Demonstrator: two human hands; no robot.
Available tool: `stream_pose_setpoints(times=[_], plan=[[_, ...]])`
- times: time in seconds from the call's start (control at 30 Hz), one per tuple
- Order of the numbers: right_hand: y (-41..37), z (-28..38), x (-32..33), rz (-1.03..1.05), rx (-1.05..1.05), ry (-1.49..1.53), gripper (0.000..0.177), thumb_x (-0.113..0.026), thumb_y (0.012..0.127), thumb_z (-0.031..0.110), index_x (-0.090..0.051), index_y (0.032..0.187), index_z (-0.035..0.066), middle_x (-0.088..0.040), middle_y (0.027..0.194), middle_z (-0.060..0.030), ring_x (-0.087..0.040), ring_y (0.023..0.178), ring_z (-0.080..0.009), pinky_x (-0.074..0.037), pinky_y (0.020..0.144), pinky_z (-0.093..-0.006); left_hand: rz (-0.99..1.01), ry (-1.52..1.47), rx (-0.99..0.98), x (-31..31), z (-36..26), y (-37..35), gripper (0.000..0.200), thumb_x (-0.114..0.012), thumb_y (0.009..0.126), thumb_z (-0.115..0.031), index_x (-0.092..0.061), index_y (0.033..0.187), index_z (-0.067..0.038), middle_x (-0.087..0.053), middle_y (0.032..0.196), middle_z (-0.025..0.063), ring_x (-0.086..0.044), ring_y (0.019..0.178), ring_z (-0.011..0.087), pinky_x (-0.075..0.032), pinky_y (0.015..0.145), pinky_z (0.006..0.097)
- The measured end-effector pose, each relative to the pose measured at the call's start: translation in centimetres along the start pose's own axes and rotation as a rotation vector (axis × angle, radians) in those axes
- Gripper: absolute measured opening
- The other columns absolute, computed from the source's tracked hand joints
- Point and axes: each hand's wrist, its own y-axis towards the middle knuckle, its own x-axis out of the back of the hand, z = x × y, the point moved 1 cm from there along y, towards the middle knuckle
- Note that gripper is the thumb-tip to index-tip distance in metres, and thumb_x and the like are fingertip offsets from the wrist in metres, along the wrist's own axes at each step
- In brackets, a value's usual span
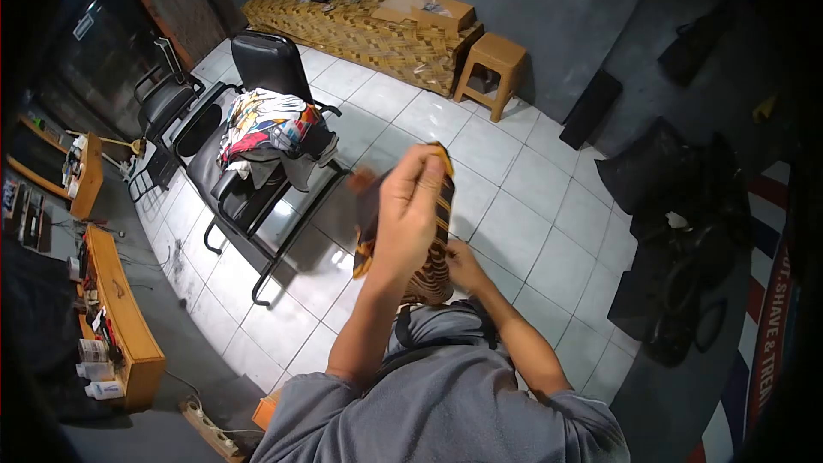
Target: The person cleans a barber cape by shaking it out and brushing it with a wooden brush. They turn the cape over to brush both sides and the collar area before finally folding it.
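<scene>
Held up in front of my body is a folded dark cloth (pixel 439 279) with orange-yellow edging and a brown wavy pattern; its exact kind I cannot make out. My left hand (pixel 410 206) grips the top edge, thumb and fingers closed on it. Lower down, my right hand (pixel 465 266) is at the cloth's right side, its fingers partly hidden behind the fabric. A brownish blur shows just left of the cloth. Ahead and to the left, a heap of colourful clothes (pixel 270 124) lies on the seat of a black barber chair (pixel 266 64).
A bench covered in woven matting (pixel 343 34) runs along the back wall, with a cardboard box (pixel 446 15) on it. Beside it stands a brown plastic stool (pixel 495 60). Wooden shelves (pixel 129 326) with bottles line the left. Dark bags (pixel 651 167) are at the right.
</scene>
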Motion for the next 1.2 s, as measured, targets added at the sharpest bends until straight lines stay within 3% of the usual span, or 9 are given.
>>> stream_pose_setpoints(times=[0.07, 0.2, 0.37, 0.43, 0.57, 0.7, 0.87, 1.1, 1.2], plan=[[-2.1, -7.0, 0.7, 0.211, 0.011, -0.172, 0.024, -0.049, 0.093, 0.022, -0.06, 0.102, 0.002, -0.065, 0.086, -0.0148, -0.062, 0.076, -0.031, -0.048, 0.069, -0.0385, -0.134, -0.145, 0.064, -0.5, -1.1, 0.9, 0.019, -0.048, 0.096, -0.021, -0.056, 0.089, -0.005, -0.048, 0.075, -0.0044, -0.041, 0.067, 0.0031, -0.034, 0.058, 0.0181], [-10.3, -17.0, 7.5, 0.609, -0.555, -0.827, 0.027, -0.062, 0.077, 0.024, -0.064, 0.096, 0.004, -0.065, 0.089, -0.0179, -0.063, 0.087, -0.0356, -0.051, 0.077, -0.0421, -0.328, -0.242, -0.002, 1.0, -2.1, 2.2, 0.017, -0.048, 0.096, -0.025, -0.056, 0.093, -0.01, -0.053, 0.074, -0.0024, -0.049, 0.059, 0.0044, -0.042, 0.051, 0.0187], [-18.4, -19.2, 16.1, 0.343, -1.006, -1.128, 0.025, -0.057, 0.082, 0.024, -0.066, 0.09, 0.002, -0.067, 0.09, -0.0173, -0.067, 0.081, -0.0303, -0.054, 0.069, -0.0415, -0.61, -0.401, 0.027, -0.6, -4.1, 2.4, 0.017, -0.047, 0.097, -0.026, -0.052, 0.1, -0.01, -0.055, 0.078, 0.0, -0.056, 0.065, 0.0071, -0.048, 0.057, 0.0217], [-18.3, -20.3, 18.7, 0.145, -1.193, -0.768, 0.029, -0.057, 0.085, 0.028, -0.065, 0.096, 0.003, -0.066, 0.084, -0.0167, -0.066, 0.066, -0.0268, -0.053, 0.055, -0.0368, -0.514, -0.346, 0.052, -0.5, -2.6, 2.6, 0.017, -0.046, 0.097, -0.025, -0.052, 0.098, -0.009, -0.055, 0.078, -0.0001, -0.057, 0.065, 0.0072, -0.049, 0.058, 0.0225], [-10.6, -10.0, 17.7, -0.336, -0.785, -0.063, 0.038, -0.05, 0.093, 0.033, -0.053, 0.124, 0.011, -0.049, 0.061, -0.0001, -0.042, 0.044, -0.0106, -0.034, 0.039, -0.0238, -0.319, -0.202, 0.171, -2.2, 2.5, 2.2, 0.02, -0.048, 0.095, -0.027, -0.054, 0.102, -0.009, -0.057, 0.089, 0.0, -0.06, 0.08, 0.0094, -0.05, 0.07, 0.0263], [-2.4, 6.4, 13.2, -0.358, -0.39, 0.816, 0.042, -0.043, 0.098, 0.027, -0.04, 0.135, 0.008, -0.043, 0.067, 0.0019, -0.036, 0.048, -0.0066, -0.03, 0.041, -0.021, -0.199, -0.114, 0.186, -7.4, 5.1, 2.5, 0.018, -0.045, 0.098, -0.024, -0.052, 0.096, -0.008, -0.05, 0.083, -0.0042, -0.046, 0.075, 0.0026, -0.038, 0.068, 0.0171], [-0.9, 1.7, 8.8, -0.306, 0.05, 0.052, 0.038, -0.045, 0.093, 0.007, -0.044, 0.13, -0.002, -0.059, 0.108, -0.0119, -0.056, 0.101, -0.0208, -0.042, 0.089, -0.0323, -0.132, 0.118, 0.017, -10.5, 5.3, 3.4, 0.015, -0.041, 0.099, -0.016, -0.049, 0.094, -0.004, -0.047, 0.081, -0.0017, -0.04, 0.072, 0.0035, -0.035, 0.066, 0.0172], [-11.3, -13.6, 15.1, 0.445, -0.257, -0.531, 0.033, -0.057, 0.085, 0.021, -0.058, 0.113, 0.004, -0.06, 0.112, -0.018, -0.059, 0.102, -0.0327, -0.046, 0.087, -0.0419, -0.37, -0.077, -0.116, -8.5, 2.0, 5.3, 0.015, -0.041, 0.099, -0.021, -0.051, 0.097, -0.009, -0.053, 0.078, -0.0001, -0.05, 0.062, 0.0045, -0.042, 0.055, 0.0182], [-19.0, -20.9, 18.0, 0.389, -0.85, -0.808, 0.035, -0.062, 0.079, 0.028, -0.061, 0.104, 0.004, -0.063, 0.102, -0.0191, -0.061, 0.094, -0.0355, -0.05, 0.08, -0.0434, -0.448, -0.087, -0.119, -7.2, 1.4, 4.8, 0.024, -0.043, 0.097, -0.03, -0.051, 0.106, -0.009, -0.058, 0.091, 0.0048, -0.06, 0.076, 0.012, -0.05, 0.067, 0.0258]])
